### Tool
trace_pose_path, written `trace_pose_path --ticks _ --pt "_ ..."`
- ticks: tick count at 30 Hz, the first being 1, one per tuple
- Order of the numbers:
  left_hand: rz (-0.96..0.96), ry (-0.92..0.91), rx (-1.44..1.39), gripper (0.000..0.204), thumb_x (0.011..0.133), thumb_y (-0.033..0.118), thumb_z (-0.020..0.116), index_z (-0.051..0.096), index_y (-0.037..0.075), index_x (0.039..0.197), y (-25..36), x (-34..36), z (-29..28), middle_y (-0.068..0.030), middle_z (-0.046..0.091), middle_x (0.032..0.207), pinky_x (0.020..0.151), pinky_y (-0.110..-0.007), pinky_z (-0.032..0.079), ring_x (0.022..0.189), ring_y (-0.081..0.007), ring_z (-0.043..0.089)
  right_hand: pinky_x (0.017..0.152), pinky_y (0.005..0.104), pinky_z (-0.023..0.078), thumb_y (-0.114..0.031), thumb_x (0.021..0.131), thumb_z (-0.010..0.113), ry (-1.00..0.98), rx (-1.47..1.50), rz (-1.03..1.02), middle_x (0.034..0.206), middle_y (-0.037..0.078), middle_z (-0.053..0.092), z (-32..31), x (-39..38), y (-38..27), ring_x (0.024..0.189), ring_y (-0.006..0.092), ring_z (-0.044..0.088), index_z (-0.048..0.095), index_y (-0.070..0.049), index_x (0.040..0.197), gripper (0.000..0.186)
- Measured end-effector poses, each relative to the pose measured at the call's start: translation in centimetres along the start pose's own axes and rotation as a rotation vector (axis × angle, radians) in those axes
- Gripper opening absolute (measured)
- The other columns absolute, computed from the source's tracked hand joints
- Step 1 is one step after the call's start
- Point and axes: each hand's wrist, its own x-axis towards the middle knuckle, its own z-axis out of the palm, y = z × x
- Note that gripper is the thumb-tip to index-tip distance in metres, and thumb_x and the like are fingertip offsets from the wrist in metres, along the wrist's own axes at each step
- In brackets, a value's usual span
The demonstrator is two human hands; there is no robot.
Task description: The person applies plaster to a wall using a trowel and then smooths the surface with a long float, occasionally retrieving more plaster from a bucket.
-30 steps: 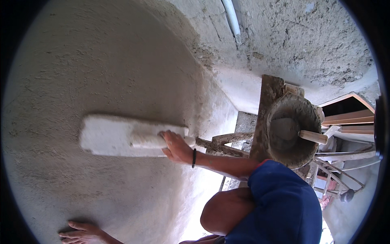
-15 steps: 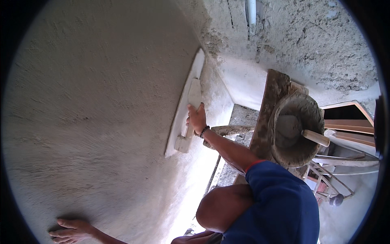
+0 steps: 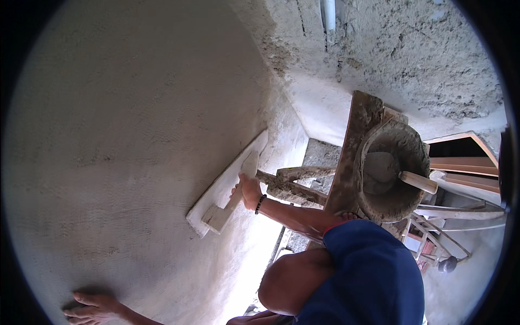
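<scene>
My right hand point(image 3: 249, 190), a dark beaded bracelet on its wrist, grips the handle of a long plastering float point(image 3: 219, 196). The float's pale board lies slantwise against the grey plastered wall point(image 3: 124, 162), near the corner at the right. Low on that wall at the far left, my left hand point(image 3: 95, 307) rests with its fingers spread, holding nothing. To the right of my right arm, a mortar-crusted bucket point(image 3: 420, 146) holds grey mortar, with a wooden-handled tool point(image 3: 418, 182) standing in it; the tool's working end is hard to make out.
The bucket stands on a mortar-stained plank point(image 3: 349, 138). Rough wooden beams point(image 3: 298, 189) lie beyond my right forearm. A second, rougher wall point(image 3: 411, 59) carries a pale pipe point(image 3: 330, 15). At the right are a wooden frame point(image 3: 479, 142) and a thin-legged stand point(image 3: 439, 244).
My right hand has drawn the float down and to the left along the wall, and the float now leans at a flatter slant. My left hand has stayed in place on the wall.
</scene>
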Motion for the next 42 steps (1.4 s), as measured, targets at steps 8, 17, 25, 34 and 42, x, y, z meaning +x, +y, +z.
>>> trace_pose_path --ticks 8,17,25,34,42 --pt "0.026 0.012 -0.032 0.087 0.085 0.076 0.019 0.026 0.013 0.145 0.6 0.0 1.4 -0.0197 0.021 0.147 0.107 -0.06 0.019 0.136 -0.0418 0.016 0.049 0.048 0.052 -0.037 0.086 0.059 0.078 0.013 0.036 0.076 0.012 0.051 -3.8 10.1 -11.8 0.06 0.0284 0.057 0.049 -0.005 0.098 0.036" --pt "0.009 -0.005 -0.016 0.089 0.084 0.077 0.021 0.026 0.013 0.145 -0.6 -0.4 1.4 -0.0199 0.02 0.148 0.109 -0.058 0.017 0.138 -0.0416 0.013 0.035 0.0358 0.048 -0.022 0.089 0.059 -0.043 -0.122 -0.24 0.07 0.008 0.047 1.3 0.2 -8.0 0.046 0.0206 0.053 0.034 -0.009 0.101 0.031" --pt "-0.008 -0.017 -0.055 0.086 0.085 0.075 0.024 0.027 0.014 0.145 0.4 -0.2 1.7 -0.0206 0.019 0.149 0.109 -0.059 0.018 0.139 -0.0403 0.013 0.048 0.041 0.051 -0.028 0.091 0.055 0.011 0.003 0.053 0.071 0.008 0.047 -3.4 6.6 -8.7 0.052 0.023 0.052 0.044 -0.004 0.097 0.027" --pt "0.0 -0.033 -0.036 0.091 0.082 0.079 0.021 0.025 0.013 0.145 -0.9 -0.5 1.5 -0.0194 0.02 0.147 0.107 -0.062 0.017 0.137 -0.0443 0.012 0.042 0.0418 0.049 -0.031 0.089 0.057 0.006 -0.147 -0.106 0.071 0.008 0.047 -2.1 5.2 -10.0 0.051 0.0218 0.053 0.039 -0.007 0.095 0.03" --pt "-0.019 -0.02 -0.036 0.089 0.084 0.076 0.023 0.026 0.011 0.145 0.0 -0.3 0.9 -0.0175 0.022 0.147 0.108 -0.061 0.017 0.137 -0.0423 0.015 0.036 0.0371 0.047 -0.02 0.089 0.059 -0.05 -0.031 -0.265 0.064 0.005 0.045 0.1 3.5 -7.7 0.043 0.019 0.05 0.039 -0.01 0.1 0.026"
